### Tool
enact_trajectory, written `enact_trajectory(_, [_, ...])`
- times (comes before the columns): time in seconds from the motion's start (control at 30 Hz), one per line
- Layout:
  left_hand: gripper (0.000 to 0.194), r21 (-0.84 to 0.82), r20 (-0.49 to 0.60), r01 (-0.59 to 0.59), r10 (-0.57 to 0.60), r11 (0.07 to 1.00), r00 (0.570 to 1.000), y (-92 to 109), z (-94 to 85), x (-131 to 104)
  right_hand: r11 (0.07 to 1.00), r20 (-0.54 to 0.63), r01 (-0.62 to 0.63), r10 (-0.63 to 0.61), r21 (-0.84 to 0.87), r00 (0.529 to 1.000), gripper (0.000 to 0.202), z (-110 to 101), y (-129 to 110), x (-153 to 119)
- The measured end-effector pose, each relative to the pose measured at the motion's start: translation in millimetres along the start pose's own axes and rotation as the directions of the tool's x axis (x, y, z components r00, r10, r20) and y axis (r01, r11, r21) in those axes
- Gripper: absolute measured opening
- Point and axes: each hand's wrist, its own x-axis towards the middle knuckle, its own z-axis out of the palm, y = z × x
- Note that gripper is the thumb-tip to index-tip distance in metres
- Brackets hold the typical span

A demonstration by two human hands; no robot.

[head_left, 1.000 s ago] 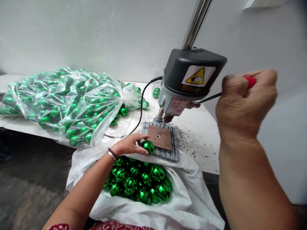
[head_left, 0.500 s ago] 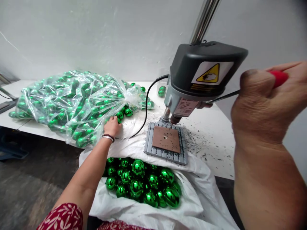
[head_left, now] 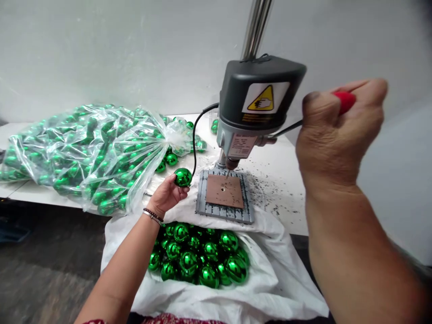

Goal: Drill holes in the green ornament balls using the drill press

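Observation:
My left hand (head_left: 168,194) pinches a shiny green ball ornament (head_left: 183,177) at its fingertips, held up just left of the drill press base (head_left: 200,208). On that base lies a brown square plate (head_left: 225,191) with a small hole and dark shavings on it. My right hand (head_left: 340,130) is wrapped round the red knob (head_left: 346,102) of the drill press lever. The grey drill press head (head_left: 259,94) hangs over the plate, its bit pointing down, clear of the plate.
A large clear plastic bag (head_left: 77,153) full of green balls lies on the white table at left. More balls (head_left: 189,261) rest in a white cloth sack (head_left: 263,274) at the near edge. A black cable (head_left: 195,144) loops beside the machine. Dark shavings (head_left: 263,191) litter the tabletop.
My left hand has lifted a green ball from beside the bag and brought it right, towards the drill press. My right hand stays on the lever knob. The whole view has shifted slightly.

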Motion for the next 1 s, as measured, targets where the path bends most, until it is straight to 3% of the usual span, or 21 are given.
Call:
enact_trajectory(0.13, [0.047,-0.013,0.013,0.026,-0.026,1.0,1.0,-10.8,13.8,7.5,0.999,0.042,0.039,-0.039,0.0,0.998,0.021,1.1,3.7,-1.9])
enact_trajectory(0.33, [0.043,0.259,-0.052,0.084,-0.073,0.962,0.996,-24.5,42.3,22.5,0.999,0.093,-0.019,0.016,0.033,0.996,0.022,1.6,3.0,-2.6])
enact_trajectory(0.53, [0.034,0.591,-0.104,0.026,0.044,0.806,0.994,-34.9,68.5,37.9,0.997,0.1,-0.07,0.066,0.035,0.993,0.023,-3.0,-10.7,2.7])
enact_trajectory(0.8, [0.04,0.705,-0.054,0.02,0.026,0.709,0.998,-40.3,72.4,49.3,0.985,0.136,-0.166,0.16,0.041,0.978,0.031,-4.3,-22.4,8.1])
enact_trajectory(1.0, [0.037,0.743,-0.017,-0.012,0.038,0.669,0.999,-40.8,73.0,50.9,0.971,0.253,-0.172,0.211,-0.167,0.944,0.033,4.6,-15.9,33.5])
